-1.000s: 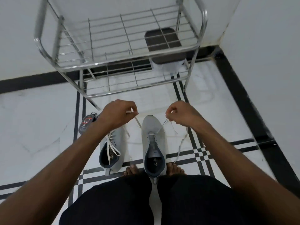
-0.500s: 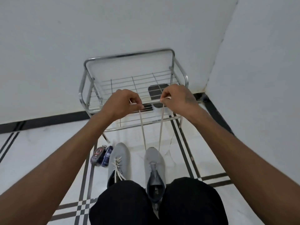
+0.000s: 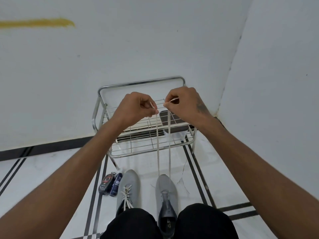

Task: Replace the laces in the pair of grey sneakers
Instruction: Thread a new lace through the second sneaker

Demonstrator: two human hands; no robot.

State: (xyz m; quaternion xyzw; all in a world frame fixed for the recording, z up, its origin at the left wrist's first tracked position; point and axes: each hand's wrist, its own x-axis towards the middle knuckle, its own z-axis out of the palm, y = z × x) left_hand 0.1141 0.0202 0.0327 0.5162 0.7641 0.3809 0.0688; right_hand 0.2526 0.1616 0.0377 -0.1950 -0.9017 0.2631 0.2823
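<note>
Two grey sneakers stand side by side on the white floor between my knees. The left sneaker (image 3: 127,188) is laced with a white lace. The right sneaker (image 3: 166,195) has an open tongue, and a white lace (image 3: 158,152) runs through its front eyelets. Both ends of that lace rise straight up, taut and parallel. My left hand (image 3: 136,107) pinches one end near its tip. My right hand (image 3: 184,104) pinches the other end. The two hands are held high, close together, in front of the rack.
A chrome wire shoe rack (image 3: 138,135) stands against the wall ahead, with a dark-topped white box (image 3: 174,124) under it at the right. Two small dark shoe-care containers (image 3: 108,184) lie left of the sneakers. Walls meet in a corner at the right.
Both hands have risen from just above the right sneaker to well above it, drawing the lace ends up taut. The camera has tilted upward, showing more wall.
</note>
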